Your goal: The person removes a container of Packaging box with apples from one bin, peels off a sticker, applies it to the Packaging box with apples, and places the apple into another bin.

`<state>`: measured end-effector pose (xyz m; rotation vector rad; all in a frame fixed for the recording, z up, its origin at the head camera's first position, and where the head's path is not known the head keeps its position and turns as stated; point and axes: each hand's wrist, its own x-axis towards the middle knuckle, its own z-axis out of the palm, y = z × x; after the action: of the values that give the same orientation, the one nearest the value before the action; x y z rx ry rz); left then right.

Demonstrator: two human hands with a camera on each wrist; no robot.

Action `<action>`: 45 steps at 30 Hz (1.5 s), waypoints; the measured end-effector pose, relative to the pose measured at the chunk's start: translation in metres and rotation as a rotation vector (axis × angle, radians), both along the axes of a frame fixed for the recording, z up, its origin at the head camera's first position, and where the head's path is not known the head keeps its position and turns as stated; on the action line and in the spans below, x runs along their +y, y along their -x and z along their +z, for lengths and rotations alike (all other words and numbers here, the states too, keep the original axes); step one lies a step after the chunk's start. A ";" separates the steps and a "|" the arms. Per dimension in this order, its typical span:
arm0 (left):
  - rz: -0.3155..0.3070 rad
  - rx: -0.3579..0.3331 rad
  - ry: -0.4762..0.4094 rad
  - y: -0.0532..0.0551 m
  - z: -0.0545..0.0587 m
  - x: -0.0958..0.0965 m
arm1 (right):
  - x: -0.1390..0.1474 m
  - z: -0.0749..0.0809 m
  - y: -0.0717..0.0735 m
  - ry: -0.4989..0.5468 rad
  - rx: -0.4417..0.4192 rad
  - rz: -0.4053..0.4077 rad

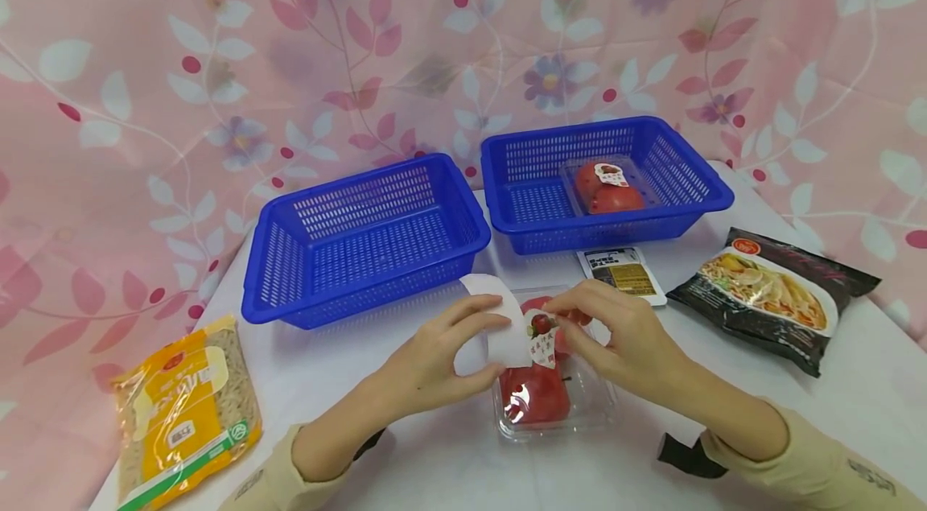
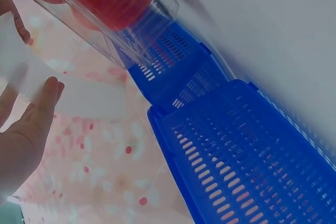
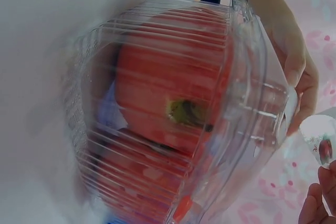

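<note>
Over a clear plastic box [image 1: 597,413] of red, tomato-like fruit [image 1: 536,398], both hands work close together. My left hand [image 1: 438,354] pinches a curled white paper strip [image 1: 503,326] between thumb and fingers; the strip trails beyond the fingertips in the left wrist view. At the strip's right edge is a small printed sticker [image 1: 541,348] with a red fruit picture, which my right hand [image 1: 626,334] pinches. Whether the sticker still clings to the strip, I cannot tell. The box appears large in the right wrist view, its ridged lid over the fruit [image 3: 168,77].
Behind the hands stand two blue baskets: the left basket [image 1: 376,298] holds nothing visible, the right basket [image 1: 536,241] a stickered box of red fruit [image 1: 615,197]. A small sachet [image 1: 626,278] and a black noodle pack [image 1: 775,294] lie right, a yellow grain bag [image 1: 184,414] left.
</note>
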<state>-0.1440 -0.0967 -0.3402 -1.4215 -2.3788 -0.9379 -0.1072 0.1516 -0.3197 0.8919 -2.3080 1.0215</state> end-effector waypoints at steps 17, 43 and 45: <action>0.059 0.009 0.007 0.003 -0.010 -0.020 | 0.005 -0.004 0.003 0.000 -0.012 -0.015; 0.310 -0.226 0.049 -0.004 -0.035 -0.054 | 0.007 -0.009 0.002 -0.021 -0.020 -0.042; 0.328 -0.240 0.089 -0.004 -0.035 -0.054 | 0.008 -0.009 0.003 -0.021 -0.016 -0.044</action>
<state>-0.1395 -0.1509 -0.3755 -0.9431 -2.7472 -0.9694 -0.1100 0.1594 -0.3285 0.8405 -2.3447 0.9918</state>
